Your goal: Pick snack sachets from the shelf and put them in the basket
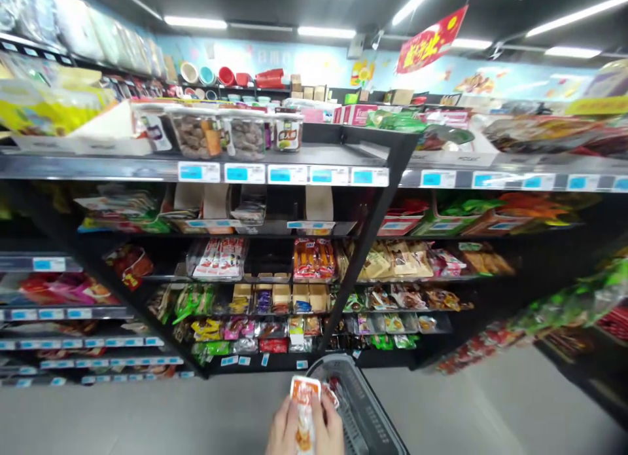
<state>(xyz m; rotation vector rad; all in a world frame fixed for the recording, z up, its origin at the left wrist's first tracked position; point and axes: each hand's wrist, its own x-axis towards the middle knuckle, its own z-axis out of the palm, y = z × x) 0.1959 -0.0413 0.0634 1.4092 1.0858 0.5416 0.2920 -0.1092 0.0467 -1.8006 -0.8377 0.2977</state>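
Low in the view, my left hand (283, 429) and my right hand (328, 427) hold a flat white-and-orange snack packet (305, 402) between them, thumbs on its front. Its lower end runs down toward the bottom edge of the view. Just to the right of my hands stands a grey plastic shopping basket (373, 402) with slotted walls. Inside it, partly hidden by my right hand, another reddish packet (331, 396) shows near the left wall, along with something dark red that I cannot make out.
Black store shelves (363, 265) with snack packets and price tags fill the view ahead. Clear plastic jars (243, 133) stand on the top shelf. Bagged goods hang along a rack (554, 304) at the right. Grey floor (196, 416) lies below.
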